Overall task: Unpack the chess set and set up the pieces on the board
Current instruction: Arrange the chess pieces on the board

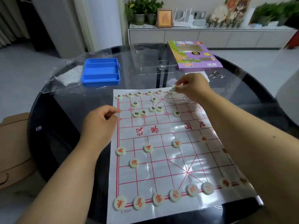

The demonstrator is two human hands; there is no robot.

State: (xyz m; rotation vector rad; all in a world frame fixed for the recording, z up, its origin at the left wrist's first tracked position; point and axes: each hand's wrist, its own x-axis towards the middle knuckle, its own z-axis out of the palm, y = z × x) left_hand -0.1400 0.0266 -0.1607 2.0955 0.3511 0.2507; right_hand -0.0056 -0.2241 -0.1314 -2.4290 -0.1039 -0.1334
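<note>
Head view, and the right hand (193, 87) is up at the far edge of the paper board (161, 167), pinching a pale piece (174, 89) between thumb and fingertips just beside the last piece in the back row (170, 91). Left hand (101, 122) rests at the board's left edge, fingers curled; whether it holds anything I cannot tell. Black-lettered pieces cluster loosely in the far half, red-lettered ones line the near edge. An empty blue tray (101, 71) sits well beyond the left hand, a purple box (194, 55) beyond the right.
</note>
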